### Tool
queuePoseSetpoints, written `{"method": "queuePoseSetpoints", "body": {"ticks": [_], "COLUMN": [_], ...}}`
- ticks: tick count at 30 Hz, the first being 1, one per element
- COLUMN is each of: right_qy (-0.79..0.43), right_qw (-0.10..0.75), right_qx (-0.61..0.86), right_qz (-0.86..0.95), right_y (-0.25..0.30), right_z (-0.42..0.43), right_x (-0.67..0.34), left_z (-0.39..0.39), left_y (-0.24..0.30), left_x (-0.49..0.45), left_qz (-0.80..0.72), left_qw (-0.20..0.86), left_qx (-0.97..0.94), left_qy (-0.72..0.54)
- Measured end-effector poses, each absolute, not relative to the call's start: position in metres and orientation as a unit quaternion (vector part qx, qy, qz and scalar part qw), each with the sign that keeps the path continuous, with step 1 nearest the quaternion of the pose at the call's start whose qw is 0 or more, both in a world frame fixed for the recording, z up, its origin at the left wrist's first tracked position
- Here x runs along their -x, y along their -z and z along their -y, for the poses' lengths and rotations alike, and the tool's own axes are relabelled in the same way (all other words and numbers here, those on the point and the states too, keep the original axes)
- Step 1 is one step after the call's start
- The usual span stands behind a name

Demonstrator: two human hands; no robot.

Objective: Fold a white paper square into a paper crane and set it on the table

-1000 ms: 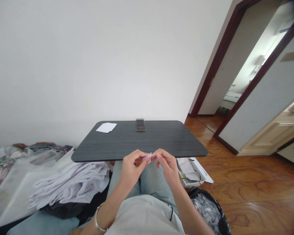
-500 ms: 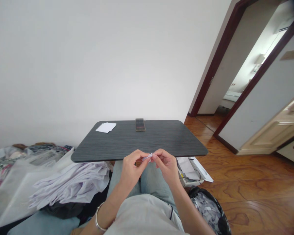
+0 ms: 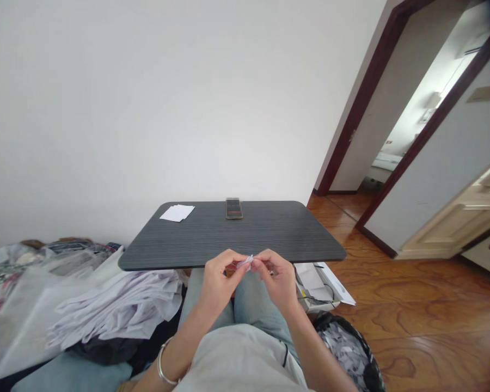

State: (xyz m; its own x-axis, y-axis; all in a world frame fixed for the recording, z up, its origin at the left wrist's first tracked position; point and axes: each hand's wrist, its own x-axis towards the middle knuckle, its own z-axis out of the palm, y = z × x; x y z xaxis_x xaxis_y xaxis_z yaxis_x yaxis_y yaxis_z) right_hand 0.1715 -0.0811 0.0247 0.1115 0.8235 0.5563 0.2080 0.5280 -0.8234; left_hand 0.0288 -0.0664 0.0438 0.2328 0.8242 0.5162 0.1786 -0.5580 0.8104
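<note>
Between my two hands is a small folded piece of white paper (image 3: 245,262), held just over the near edge of the dark table (image 3: 228,237). Thumb and fingers of my left hand (image 3: 222,272) pinch its left end. On the other side, my right hand (image 3: 275,275) grips the right end with thumb and fingertips. The fingers cover much of the paper, so its full folded shape is hidden. A few flat white paper sheets (image 3: 177,213) lie at the table's far left.
A phone (image 3: 234,208) sits at the table's back edge by the wall. White cloth (image 3: 122,307) is heaped at left. To the right stand a white box (image 3: 316,286) with cables and a black-rimmed bin (image 3: 349,348) full of paper scraps.
My fingers have shifted very slightly on the folded paper. Both hands stay in the same place.
</note>
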Motion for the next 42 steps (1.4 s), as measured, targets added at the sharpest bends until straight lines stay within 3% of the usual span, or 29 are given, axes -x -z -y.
{"method": "queuePoseSetpoints", "body": {"ticks": [17, 27, 34, 42], "right_qy": [-0.213, -0.357, -0.424, -0.444], "right_qw": [0.634, 0.664, 0.614, 0.613], "right_qx": [0.410, 0.382, 0.383, 0.370], "right_qz": [0.620, 0.534, 0.545, 0.538], "right_y": [-0.022, -0.015, -0.009, -0.006], "right_z": [0.080, 0.068, 0.064, 0.064], "right_x": [-0.166, -0.172, -0.169, -0.168], "left_z": [0.067, 0.058, 0.054, 0.052], "left_y": [-0.044, -0.037, -0.034, -0.028], "left_x": [-0.031, -0.031, -0.030, -0.030], "left_qz": [-0.362, -0.364, -0.343, -0.341], "left_qw": [0.375, 0.491, 0.493, 0.520], "left_qx": [-0.686, -0.609, -0.609, -0.559], "left_qy": [-0.507, -0.506, -0.518, -0.549]}}
